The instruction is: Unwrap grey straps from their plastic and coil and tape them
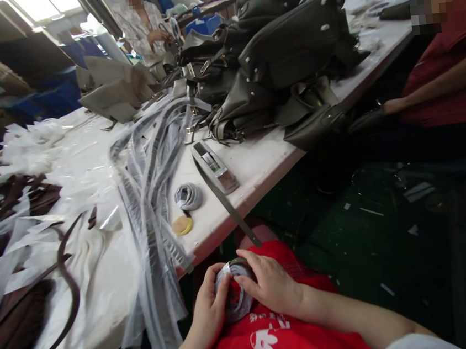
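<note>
Both my hands sit in my lap over a red garment, closed round a coiled grey strap (233, 291) wrapped in clear film. My left hand (209, 310) cups the coil from the left and below. My right hand (269, 281) presses its fingers over the top of the coil. The strap's free end (225, 200) runs up from the coil to the white table's (257, 163) edge, beside a tape dispenser (214, 166). A finished rolled strap (188, 196) and a round yellow disc (182, 225) lie on the table just above my hands.
Several film-wrapped grey straps (147, 194) hang over the table edge. Dark grey handbags (279, 64) are heaped at the back right, brown straps and bags (28, 285) lie left. A person in red (452, 79) sits right; another works at the far end.
</note>
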### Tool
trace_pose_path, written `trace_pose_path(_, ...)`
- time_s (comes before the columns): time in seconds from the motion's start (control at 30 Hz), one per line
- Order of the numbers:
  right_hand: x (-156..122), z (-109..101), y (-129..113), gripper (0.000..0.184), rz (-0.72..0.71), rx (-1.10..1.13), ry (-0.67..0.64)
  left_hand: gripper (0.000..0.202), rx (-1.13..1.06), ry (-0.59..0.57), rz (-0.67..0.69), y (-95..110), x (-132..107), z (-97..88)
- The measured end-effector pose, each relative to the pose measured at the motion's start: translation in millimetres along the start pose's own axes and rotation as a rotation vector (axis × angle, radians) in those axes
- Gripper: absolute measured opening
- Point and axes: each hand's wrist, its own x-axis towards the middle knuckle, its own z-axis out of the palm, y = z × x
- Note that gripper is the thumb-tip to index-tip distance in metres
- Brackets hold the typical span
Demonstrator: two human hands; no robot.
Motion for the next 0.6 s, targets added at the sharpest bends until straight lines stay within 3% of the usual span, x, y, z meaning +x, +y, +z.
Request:
trace_pose_path(0.1,-1,-7,-3,0.034,0.036,-0.125,-0.073,0.038,0.12,-0.121,0.037,3,3,1.0)
trace_pose_path(0.2,-3,-10,-5,0.024,0.008,-0.242,-0.124,0.04,0.224,-0.152,0.114,3,6,-0.2)
trace_pose_path(0.43,1,-3,0,0.027,-0.219,-0.492,-0.099,0.04,0.353,-0.125,0.249,-7,17,-5.0)
trace_pose_path(0.6,1,-6,2,0.032,-0.156,-0.339,-0.078,0.04,0.331,-0.151,0.244,-6,19,-5.0)
